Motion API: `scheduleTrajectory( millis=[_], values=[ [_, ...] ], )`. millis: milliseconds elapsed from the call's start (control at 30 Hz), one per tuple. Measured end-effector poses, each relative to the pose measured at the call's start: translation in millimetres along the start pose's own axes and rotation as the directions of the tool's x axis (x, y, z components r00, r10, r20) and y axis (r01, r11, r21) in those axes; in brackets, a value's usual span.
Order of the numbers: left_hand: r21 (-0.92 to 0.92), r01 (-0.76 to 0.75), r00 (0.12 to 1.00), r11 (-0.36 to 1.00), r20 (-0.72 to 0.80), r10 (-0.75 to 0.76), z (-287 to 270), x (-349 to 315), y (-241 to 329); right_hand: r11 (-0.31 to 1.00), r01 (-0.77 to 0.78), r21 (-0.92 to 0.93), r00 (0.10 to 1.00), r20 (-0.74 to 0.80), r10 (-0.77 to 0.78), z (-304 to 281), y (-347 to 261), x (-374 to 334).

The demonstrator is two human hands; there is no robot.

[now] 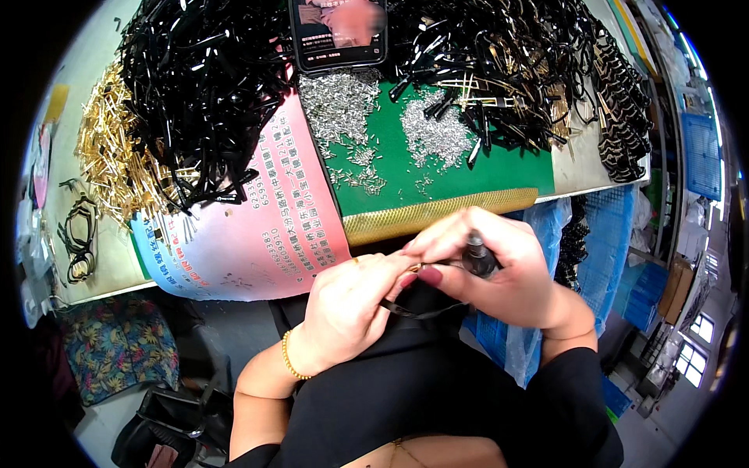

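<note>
Eyewear piece (425, 315) stretches left to right, left hand (348, 303) clamped on it, right hand (511, 273) gripping dark tool (478, 260).

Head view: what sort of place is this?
Likely an eyewear workshop: heaped black eyeglass arms, piled silver pins on a green mat, and blue crates off to the right.

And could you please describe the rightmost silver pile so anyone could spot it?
Start at the green mat. On it, below and right of the phone, lies the silver pile; its pieces look finer than those in the left silver heap.
</note>
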State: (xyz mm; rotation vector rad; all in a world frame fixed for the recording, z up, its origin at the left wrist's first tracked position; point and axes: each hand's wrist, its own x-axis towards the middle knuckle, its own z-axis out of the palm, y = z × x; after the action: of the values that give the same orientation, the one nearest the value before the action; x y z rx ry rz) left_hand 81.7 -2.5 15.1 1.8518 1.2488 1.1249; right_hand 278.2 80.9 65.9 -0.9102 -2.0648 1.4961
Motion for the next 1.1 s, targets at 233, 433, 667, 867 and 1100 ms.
scheduleTrajectory(
  millis=[233,433,667,867,1100],
  values=[
    [-0.103,0.202,0.974,0.974,-0.081,-0.211,4.7,17.7,-1.1,0.643,-0.061,-0.764,0.983,0.067,0.173,-38.8,0.4,2.2],
    [-0.073,0.448,0.879,0.891,-0.143,-0.454,-7.9,9.2,3.5,0.622,0.032,-0.782,0.976,0.159,0.149,-42.0,7.5,1.2],
    [-0.39,0.489,0.853,0.78,0.028,-0.521,4.4,19.7,0.0,0.642,0.004,-0.766,0.984,0.117,0.132,-38.4,12.3,2.0],
    [-0.375,0.49,0.842,0.787,-0.028,-0.538,-7.9,13.7,0.3,0.623,0.048,-0.781,0.975,0.172,0.14,-39.6,10.6,6.5],
    [-0.565,0.562,0.758,0.604,0.059,-0.65,-12.3,15.6,6.8,0.68,0.035,-0.732,0.953,0.23,0.199,-37.7,4.8,15.2]
  ],
)
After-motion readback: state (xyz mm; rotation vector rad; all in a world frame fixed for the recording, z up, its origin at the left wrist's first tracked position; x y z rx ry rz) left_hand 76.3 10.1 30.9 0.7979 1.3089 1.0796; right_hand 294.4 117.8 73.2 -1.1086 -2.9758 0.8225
